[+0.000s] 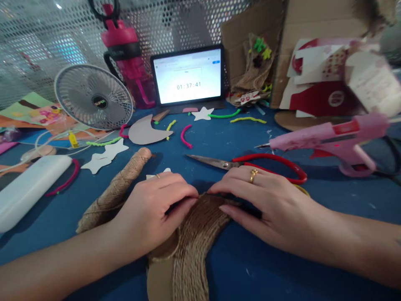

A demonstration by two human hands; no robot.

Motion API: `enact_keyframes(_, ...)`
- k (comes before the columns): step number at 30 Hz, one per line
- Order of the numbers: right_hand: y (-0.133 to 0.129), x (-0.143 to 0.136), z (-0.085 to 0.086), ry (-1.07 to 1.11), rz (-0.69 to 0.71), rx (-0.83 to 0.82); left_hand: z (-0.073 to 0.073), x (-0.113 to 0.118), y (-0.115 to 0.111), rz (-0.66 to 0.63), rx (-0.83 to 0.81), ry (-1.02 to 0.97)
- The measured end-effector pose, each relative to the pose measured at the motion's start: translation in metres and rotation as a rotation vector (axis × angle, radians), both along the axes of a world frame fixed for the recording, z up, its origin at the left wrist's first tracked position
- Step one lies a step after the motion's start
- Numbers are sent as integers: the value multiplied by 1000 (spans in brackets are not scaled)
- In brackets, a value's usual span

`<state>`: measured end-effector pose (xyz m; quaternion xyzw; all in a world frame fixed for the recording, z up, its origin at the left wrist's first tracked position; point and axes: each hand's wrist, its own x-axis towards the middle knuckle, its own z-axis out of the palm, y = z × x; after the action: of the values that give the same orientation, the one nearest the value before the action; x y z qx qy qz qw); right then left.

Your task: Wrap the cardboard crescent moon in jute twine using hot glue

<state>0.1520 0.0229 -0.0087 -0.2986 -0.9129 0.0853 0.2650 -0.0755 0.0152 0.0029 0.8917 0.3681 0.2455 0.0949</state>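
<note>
A cardboard piece covered with rows of brown twine (pixel 191 263) lies in front of me, with bare cardboard along its left side. My left hand (pixel 156 209) is closed, its thumb and index finger pinching the top edge of the piece. From the other side my right hand (pixel 266 200), with a ring on one finger, grips the upper right edge between thumb and fingers. Red-handled scissors (pixel 225 165) lie just beyond my right hand, blades pointing left. Left of my left hand lies a spool of twine (pixel 122 184).
A pink glue gun (pixel 328 138) lies at the right. Behind are a fan (pixel 94 98), a pink bottle (pixel 128 62) and a tablet (pixel 188 77) showing a timer. White paper stars (pixel 105 156), a grey crescent (pixel 145 131), pipe cleaners (pixel 185 137) and a white power bank (pixel 34 188) surround the work.
</note>
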Motion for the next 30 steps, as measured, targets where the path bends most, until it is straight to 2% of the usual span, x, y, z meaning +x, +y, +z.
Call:
enact_keyframes(13,2,-2,-1,-32,27,15,-4,-1,-1,-51,46,38)
enact_keyframes(23,0,-3,1,-68,29,91,-5,-10,-10,-93,140,96)
enact_keyframes(30,2,-5,-1,-56,28,86,-6,-7,-13,-20,85,71)
